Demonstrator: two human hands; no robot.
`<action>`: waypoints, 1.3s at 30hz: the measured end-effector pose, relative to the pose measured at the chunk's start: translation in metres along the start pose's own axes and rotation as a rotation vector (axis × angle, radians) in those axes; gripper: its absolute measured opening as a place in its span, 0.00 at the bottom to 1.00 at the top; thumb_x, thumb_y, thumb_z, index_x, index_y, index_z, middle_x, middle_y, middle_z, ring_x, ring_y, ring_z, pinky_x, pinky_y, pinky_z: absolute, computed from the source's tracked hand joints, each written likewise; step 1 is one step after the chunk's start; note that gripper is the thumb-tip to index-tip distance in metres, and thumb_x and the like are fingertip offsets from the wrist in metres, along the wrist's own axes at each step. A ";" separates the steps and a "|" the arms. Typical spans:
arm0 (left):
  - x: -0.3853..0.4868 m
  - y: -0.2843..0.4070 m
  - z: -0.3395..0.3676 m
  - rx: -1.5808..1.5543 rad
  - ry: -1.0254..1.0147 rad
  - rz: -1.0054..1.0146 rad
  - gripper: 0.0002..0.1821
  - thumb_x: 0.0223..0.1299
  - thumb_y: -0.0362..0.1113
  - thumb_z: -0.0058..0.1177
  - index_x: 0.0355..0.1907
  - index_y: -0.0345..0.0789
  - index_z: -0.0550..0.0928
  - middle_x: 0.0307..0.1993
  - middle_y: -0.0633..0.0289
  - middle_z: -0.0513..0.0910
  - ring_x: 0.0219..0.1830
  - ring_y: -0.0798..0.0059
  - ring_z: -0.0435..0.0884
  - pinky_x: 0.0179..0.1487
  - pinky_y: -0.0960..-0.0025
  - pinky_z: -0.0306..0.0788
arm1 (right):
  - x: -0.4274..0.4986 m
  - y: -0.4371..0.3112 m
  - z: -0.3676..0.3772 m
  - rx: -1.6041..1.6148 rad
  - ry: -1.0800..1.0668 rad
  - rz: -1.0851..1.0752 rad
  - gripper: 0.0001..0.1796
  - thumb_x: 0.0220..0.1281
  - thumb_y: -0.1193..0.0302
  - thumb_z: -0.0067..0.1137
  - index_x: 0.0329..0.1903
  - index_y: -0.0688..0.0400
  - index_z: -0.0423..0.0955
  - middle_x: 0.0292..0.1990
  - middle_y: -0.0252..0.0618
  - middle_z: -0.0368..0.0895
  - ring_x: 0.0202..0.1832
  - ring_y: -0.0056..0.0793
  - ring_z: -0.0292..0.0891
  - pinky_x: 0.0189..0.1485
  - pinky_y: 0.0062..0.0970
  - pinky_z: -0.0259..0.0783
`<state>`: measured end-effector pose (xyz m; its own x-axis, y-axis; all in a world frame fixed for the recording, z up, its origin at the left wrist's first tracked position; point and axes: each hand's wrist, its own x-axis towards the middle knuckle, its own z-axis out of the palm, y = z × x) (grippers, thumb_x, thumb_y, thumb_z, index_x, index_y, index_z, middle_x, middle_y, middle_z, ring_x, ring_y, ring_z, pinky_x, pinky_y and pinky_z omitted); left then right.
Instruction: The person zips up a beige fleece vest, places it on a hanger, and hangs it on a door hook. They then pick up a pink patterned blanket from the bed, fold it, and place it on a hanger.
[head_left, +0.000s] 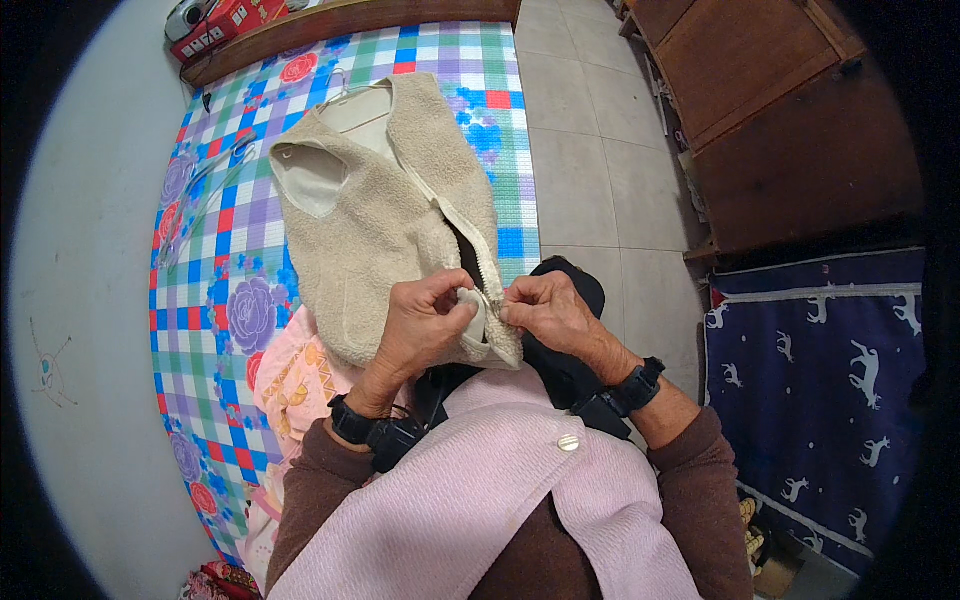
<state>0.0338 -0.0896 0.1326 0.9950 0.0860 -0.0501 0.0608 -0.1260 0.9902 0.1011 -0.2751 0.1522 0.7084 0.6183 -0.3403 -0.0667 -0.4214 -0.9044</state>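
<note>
A beige fleece vest (367, 240) lies front up on the bed, a clothes hanger (341, 86) at its neck. My left hand (431, 315) pinches the vest's left front edge near the hem, where pale lining shows. On the other front edge, my right hand (551, 311) pinches the zipper (484, 262) low down. Between the two edges the front gapes over something dark; higher up they meet. Whether the zipper's ends are joined is hidden by my fingers.
Clear hangers (202, 187) and pink printed cloth (296, 375) lie on the checked, flowered bed mat (247, 300). A wooden bed board (360, 26) bounds the far end, a wall the left. Right of the tiled floor (577, 180) stand wooden furniture (795, 142) and a navy fabric cover (802, 390).
</note>
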 end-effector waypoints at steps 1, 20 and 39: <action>0.000 0.003 0.001 0.047 0.016 0.037 0.08 0.47 0.25 0.57 0.33 0.33 0.80 0.17 0.76 0.70 0.19 0.93 0.65 0.21 0.84 0.58 | 0.000 0.000 0.000 -0.006 -0.001 0.010 0.06 0.51 0.75 0.56 0.27 0.66 0.76 0.20 0.31 0.75 0.23 0.15 0.70 0.28 0.20 0.69; 0.007 0.012 0.007 0.492 0.027 0.352 0.11 0.43 0.28 0.56 0.34 0.33 0.78 0.23 0.54 0.77 0.23 0.64 0.78 0.27 0.70 0.70 | 0.001 -0.001 0.000 0.072 -0.007 0.017 0.08 0.51 0.76 0.55 0.21 0.65 0.73 0.16 0.32 0.73 0.19 0.16 0.69 0.22 0.21 0.68; 0.009 0.011 0.006 0.641 -0.121 0.518 0.13 0.40 0.24 0.55 0.34 0.34 0.73 0.20 0.57 0.71 0.22 0.59 0.75 0.24 0.63 0.68 | 0.001 -0.003 0.002 0.056 0.009 0.082 0.07 0.48 0.76 0.53 0.19 0.65 0.72 0.15 0.35 0.73 0.18 0.18 0.70 0.19 0.23 0.69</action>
<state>0.0438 -0.0960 0.1425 0.9088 -0.2402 0.3413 -0.4105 -0.6618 0.6273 0.1006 -0.2719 0.1540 0.7051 0.5773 -0.4117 -0.1637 -0.4324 -0.8867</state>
